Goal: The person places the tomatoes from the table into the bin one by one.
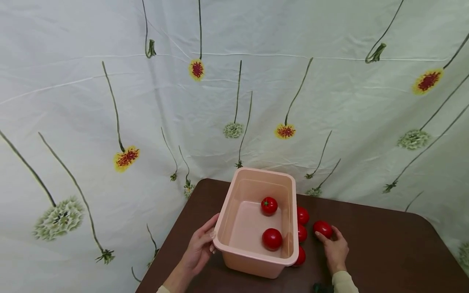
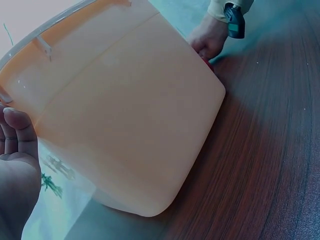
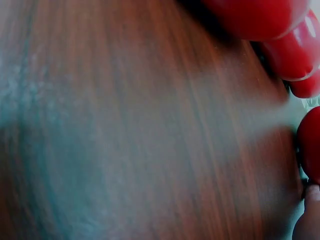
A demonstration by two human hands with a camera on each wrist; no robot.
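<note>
A pink plastic bin (image 1: 243,221) stands tilted on the table, and two red tomatoes lie inside. The tomato towards its far end (image 1: 269,206) shows a green stem; the nearer tomato (image 1: 272,239) shows only red skin. My left hand (image 1: 198,249) grips the bin's left rim near the front corner, its curled fingers (image 2: 19,120) visible in the left wrist view. To the right of the bin, my right hand (image 1: 336,250) holds a red tomato (image 1: 323,229) between thumb and fingers. In the right wrist view, a thumb or finger touches that tomato (image 3: 311,145).
Three more tomatoes, one of them the middle tomato (image 1: 302,232), line the bin's right side, partly hidden by its wall. The dark brown table (image 1: 384,240) has rounded corners. A flower-print cloth (image 1: 329,93) hangs behind it.
</note>
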